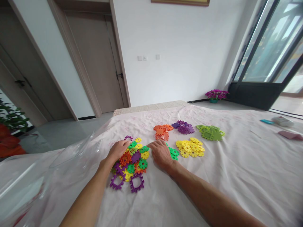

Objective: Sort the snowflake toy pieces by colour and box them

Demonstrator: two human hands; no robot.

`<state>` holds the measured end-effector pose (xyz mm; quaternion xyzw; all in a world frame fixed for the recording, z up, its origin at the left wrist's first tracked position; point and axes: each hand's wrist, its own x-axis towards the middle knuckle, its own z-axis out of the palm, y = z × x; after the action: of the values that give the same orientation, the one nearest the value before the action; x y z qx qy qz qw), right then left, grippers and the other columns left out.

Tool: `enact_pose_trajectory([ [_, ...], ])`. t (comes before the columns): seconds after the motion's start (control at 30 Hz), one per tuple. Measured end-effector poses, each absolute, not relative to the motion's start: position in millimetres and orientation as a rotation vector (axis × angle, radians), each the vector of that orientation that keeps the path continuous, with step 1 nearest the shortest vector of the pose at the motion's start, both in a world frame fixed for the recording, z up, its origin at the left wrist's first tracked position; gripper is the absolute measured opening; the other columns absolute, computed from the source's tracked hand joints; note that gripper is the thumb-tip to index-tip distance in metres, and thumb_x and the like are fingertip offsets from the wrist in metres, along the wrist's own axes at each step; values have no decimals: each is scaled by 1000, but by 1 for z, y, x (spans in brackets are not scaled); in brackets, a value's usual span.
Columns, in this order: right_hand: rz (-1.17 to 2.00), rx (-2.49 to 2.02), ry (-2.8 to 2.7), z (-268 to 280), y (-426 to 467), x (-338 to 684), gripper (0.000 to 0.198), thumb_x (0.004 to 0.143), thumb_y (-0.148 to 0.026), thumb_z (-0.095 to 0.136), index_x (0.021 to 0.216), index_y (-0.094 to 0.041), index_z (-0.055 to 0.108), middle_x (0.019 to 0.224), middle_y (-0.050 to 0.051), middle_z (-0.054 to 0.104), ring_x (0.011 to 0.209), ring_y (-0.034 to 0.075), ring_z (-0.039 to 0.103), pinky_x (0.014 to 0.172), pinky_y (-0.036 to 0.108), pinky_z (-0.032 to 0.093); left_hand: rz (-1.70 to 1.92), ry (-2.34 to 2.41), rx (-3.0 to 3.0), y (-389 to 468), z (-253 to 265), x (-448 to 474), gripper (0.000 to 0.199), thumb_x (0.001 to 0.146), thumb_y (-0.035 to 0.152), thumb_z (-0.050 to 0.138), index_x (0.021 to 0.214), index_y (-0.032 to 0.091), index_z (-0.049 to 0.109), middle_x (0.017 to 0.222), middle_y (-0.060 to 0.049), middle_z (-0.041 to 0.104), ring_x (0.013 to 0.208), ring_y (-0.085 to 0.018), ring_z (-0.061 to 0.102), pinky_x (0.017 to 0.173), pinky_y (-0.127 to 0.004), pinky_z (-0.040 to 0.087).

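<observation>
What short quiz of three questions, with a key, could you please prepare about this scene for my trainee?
1. True or false: the left hand is at the edge of the mixed-colour pile.
2. Which of these lies farthest to the right in the picture?
A. yellow group
B. light-green group
C. orange group
3. Complete the sentence: the right hand partly hides the ____ group of pieces.

Key:
1. True.
2. B.
3. Bright-green.
</observation>
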<state>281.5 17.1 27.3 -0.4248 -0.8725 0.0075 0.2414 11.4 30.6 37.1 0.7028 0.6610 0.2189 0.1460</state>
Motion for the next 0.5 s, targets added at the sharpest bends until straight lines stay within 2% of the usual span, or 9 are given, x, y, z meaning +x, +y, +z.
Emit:
enact_pose_trajectory([
  [0.1, -40, -1150, -2424, 26, 25, 279, 48, 92, -14, 48, 137, -25, 58, 136, 5, 63, 130, 25, 46, 114, 44, 24, 845, 2047, 1902, 15, 34, 0, 45, 96, 47, 34, 112, 27, 71, 120, -4, 73, 114, -23, 64, 95, -29, 45],
  [0.2, -30, -1090, -2523, 24, 30, 276, 45, 95, -17, 47, 137, -29, 57, 138, 2, 62, 136, 26, 40, 116, 47, 20, 918, 2170, 1795, 6, 21, -13, 44, 95, 46, 36, 114, 24, 70, 124, -6, 71, 115, -25, 63, 96, -30, 45],
  [0.37, 10, -994, -2609, 29, 29, 273, 29, 97, -27, 53, 123, -28, 66, 113, 4, 72, 118, 22, 54, 105, 38, 31, 986, 2041, 1824, 4, 0, -24, 45, 94, 46, 38, 111, 21, 71, 125, -6, 70, 121, -22, 61, 103, -29, 42],
  [0.5, -59, -1003, -2646, 31, 27, 271, 22, 99, -25, 51, 111, -23, 69, 99, 7, 72, 98, 20, 58, 93, 34, 36, 955, 2041, 1861, 7, -5, -25, 39, 92, 41, 42, 109, 23, 72, 129, -3, 69, 129, -20, 55, 109, -29, 38],
])
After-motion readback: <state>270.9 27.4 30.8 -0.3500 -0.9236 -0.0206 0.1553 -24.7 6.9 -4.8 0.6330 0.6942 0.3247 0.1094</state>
